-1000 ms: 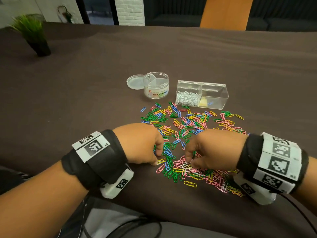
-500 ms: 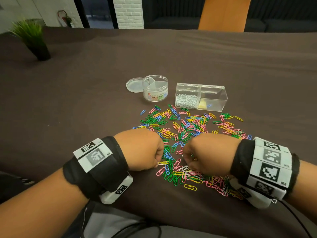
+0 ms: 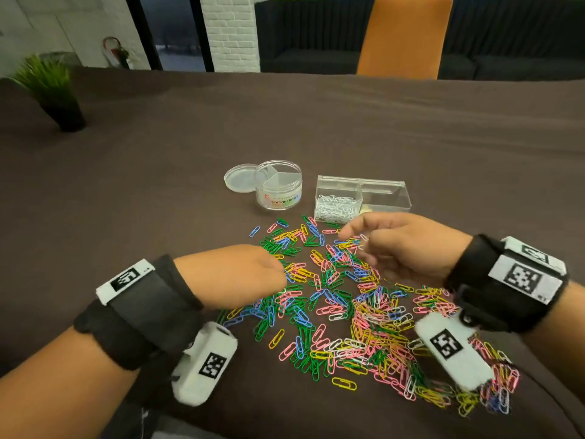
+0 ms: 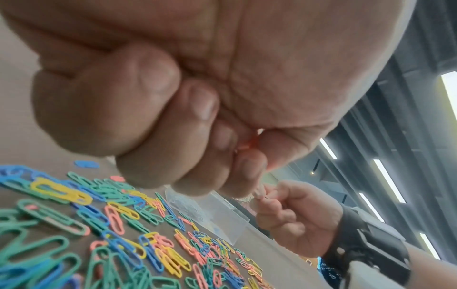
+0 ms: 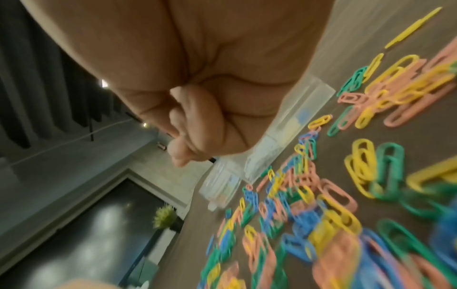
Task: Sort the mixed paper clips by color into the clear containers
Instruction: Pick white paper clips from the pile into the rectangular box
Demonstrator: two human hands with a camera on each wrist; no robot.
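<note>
Now | right hand (image 3: 408, 245) pinches white clip (image 3: 364, 238) | left hand (image 3: 234, 274) fisted

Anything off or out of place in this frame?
Nothing damaged. Worth noting: white clips are still mixed into the coloured pile, though the rectangular box already holds white ones in its left compartment. The round container looks empty, with its lid lying beside it. The right hand holds a pale clip.
</note>
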